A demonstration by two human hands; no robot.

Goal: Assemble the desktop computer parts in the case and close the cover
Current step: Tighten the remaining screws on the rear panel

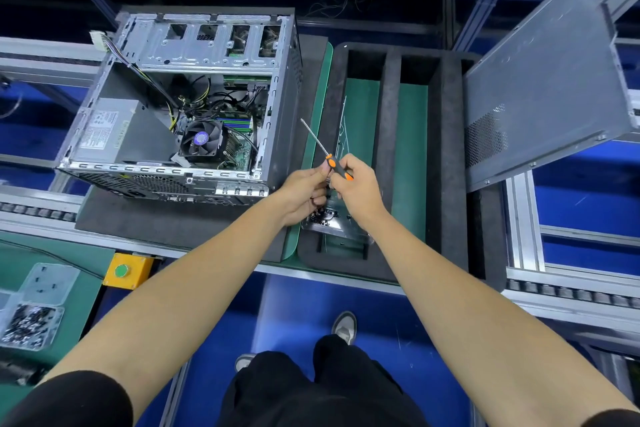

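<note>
Case: computer case (180, 107) lies open on its side on dark foam.
Right hand: right hand (356, 184) grips the screwdriver (327, 152) just right of the case.
Left hand: left hand (304, 191) pinches near the handle; contents unclear.
Cover: side cover (547, 80) stands tilted, far right of the case.
Screws: screw tray (332, 222) sits under the hands.

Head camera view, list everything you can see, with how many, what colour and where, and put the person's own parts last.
Computer case: one, grey, open, lying on dark foam at left.
Side cover: one, grey, leaning upright at far right.
Foam tray: one, black, slotted, right of the case.
Screwdriver: one, orange and black handle, above the foam tray.
Screw dish: one, clear, dark screws, under the hands.
Screw box: one, clear, bottom left.
Button box: one, yellow with green button, at the conveyor edge.
Left hand: touches the screwdriver.
Right hand: grips the screwdriver handle.
</note>
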